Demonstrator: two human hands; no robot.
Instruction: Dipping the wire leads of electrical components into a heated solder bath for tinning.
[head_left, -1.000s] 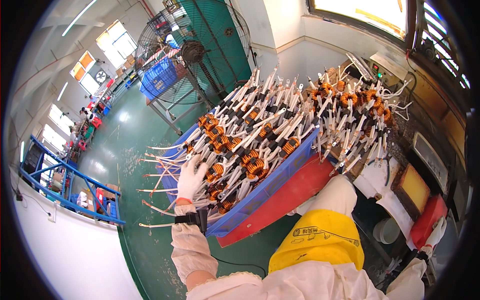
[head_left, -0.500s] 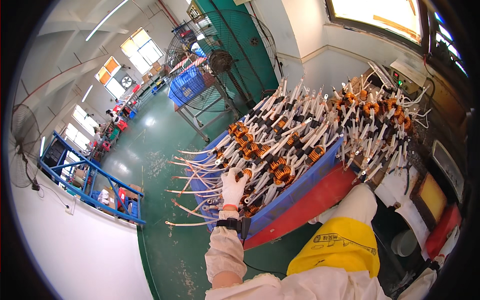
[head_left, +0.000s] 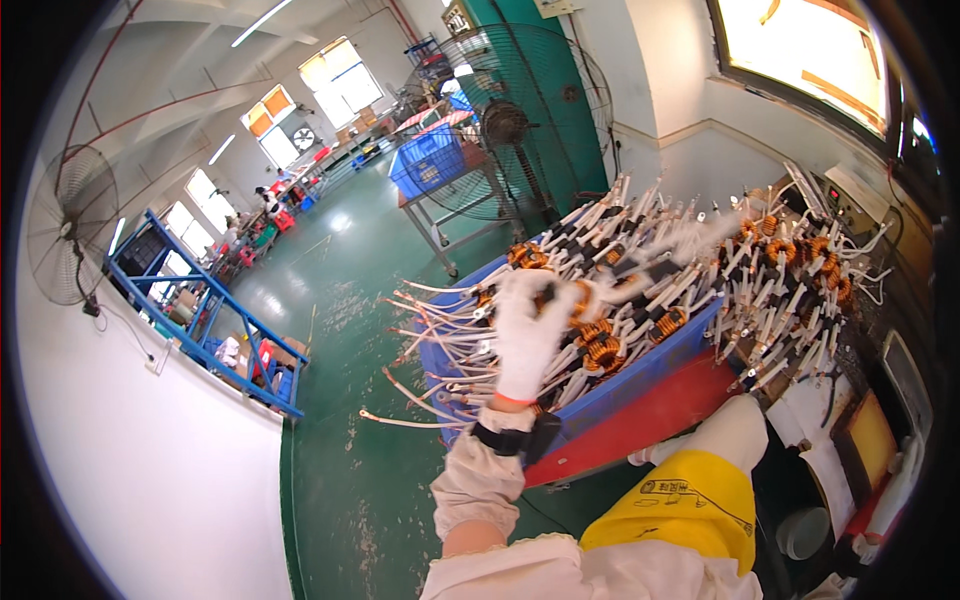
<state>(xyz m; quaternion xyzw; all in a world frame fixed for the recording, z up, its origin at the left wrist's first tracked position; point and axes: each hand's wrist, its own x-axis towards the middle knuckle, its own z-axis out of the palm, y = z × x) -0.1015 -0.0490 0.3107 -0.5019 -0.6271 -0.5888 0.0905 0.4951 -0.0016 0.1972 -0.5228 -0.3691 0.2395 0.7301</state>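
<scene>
My left hand (head_left: 528, 335), in a white glove, is raised over a blue bin (head_left: 590, 398). Its fingers are closed round a copper-wound ring coil (head_left: 582, 300), whose white leads blur off to the right. Beneath and around it the bin is heaped with similar coils with black sleeves and white leads ending in metal lugs. Several leads hang over the bin's left side. At the lower right edge is my right hand (head_left: 893, 505), gloved in white beside a red object; its fingers cannot be made out.
A second pile of coils (head_left: 775, 290) lies right of the bin. Near it are a yellow-faced block (head_left: 862, 440) and a control box (head_left: 850, 200). A large caged fan (head_left: 505, 125) stands behind. Yellow cloth (head_left: 672, 510) covers my leg. A blue rack (head_left: 205, 330) stands left.
My left hand has lifted from among the coils and moved right, drawing a coil with it. The view has shifted, so the surroundings sit further right. My right hand stays at the edge.
</scene>
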